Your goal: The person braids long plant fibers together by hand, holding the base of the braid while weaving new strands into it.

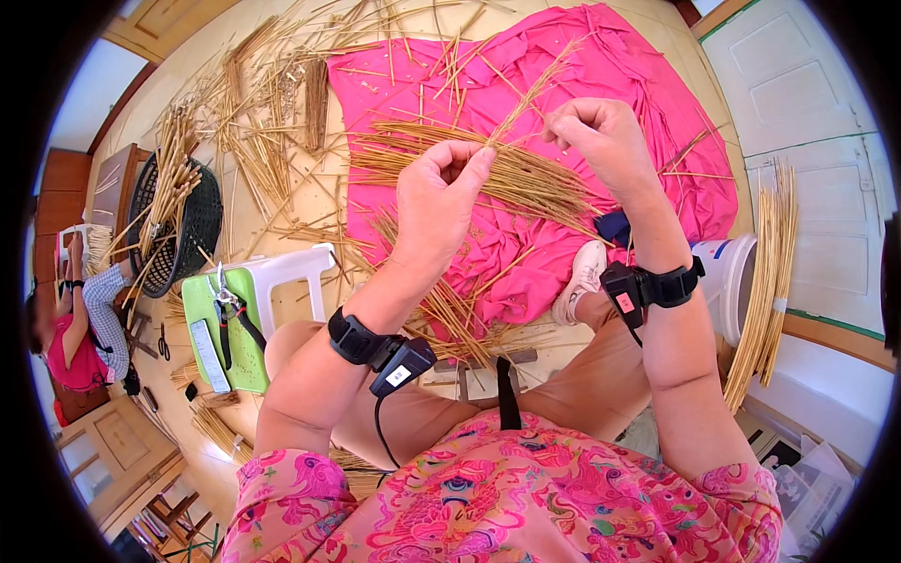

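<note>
My left hand (438, 197) pinches a dry plant stalk at the base of its feathery panicle (531, 98), which points up and to the right. To the right of it, my right hand (600, 137) has its thumb and fingertips together on a thin strand that runs out from the stalk. Below both hands, a pile of straw-coloured stalks (422, 151) lies across a rumpled pink cloth (654, 84). Part of the pile is hidden behind my left hand.
Pruning shears (229, 302) and a ruler (210, 355) lie on a green-topped stool (246, 359) at left. Beyond stands a dark basket (204, 218) with stalks. At right are a white bucket (732, 281) and a tied stalk bundle (767, 281). Another person (70, 338) sits far left.
</note>
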A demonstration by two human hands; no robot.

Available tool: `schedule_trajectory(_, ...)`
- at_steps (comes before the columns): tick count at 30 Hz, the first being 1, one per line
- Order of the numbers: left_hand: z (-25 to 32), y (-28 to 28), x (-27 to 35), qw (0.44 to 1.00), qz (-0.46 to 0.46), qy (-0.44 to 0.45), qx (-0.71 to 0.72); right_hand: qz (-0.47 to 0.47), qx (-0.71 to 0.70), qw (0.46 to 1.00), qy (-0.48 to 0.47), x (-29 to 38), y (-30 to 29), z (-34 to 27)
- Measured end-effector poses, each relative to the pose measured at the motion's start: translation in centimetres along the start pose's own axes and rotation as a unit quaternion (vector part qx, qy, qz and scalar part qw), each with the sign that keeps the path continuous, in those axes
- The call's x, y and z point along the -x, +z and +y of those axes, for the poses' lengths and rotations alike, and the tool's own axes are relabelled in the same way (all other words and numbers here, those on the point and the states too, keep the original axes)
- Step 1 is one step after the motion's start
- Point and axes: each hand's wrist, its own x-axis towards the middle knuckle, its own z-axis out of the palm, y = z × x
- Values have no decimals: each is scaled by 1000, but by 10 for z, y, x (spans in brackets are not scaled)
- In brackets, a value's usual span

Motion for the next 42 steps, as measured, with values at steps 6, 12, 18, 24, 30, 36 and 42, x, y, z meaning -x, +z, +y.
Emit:
schedule_trajectory(6,2,2,0,1000,0,-8,14,23,-145,988,-54,3,14,-17)
schedule_trajectory(12,-1,3,0,1000,-6,1,17,-39,-98,994,8,6,28,-13)
schedule_trajectory(18,-3,3,0,1000,-14,5,21,-70,-44,996,29,10,29,-18)
schedule_trajectory(24,-4,3,1,1000,-9,2,16,-64,-19,998,11,10,26,-19)
schedule_trajectory(30,-4,2,0,1000,-10,8,7,-59,7,998,7,10,24,-20)
schedule_trajectory(36,-3,5,2,1000,-15,0,-2,-31,110,992,-52,11,25,-23)
schedule_trajectory(42,-2,6,1,1000,-15,4,-17,68,219,965,-124,7,19,-16)
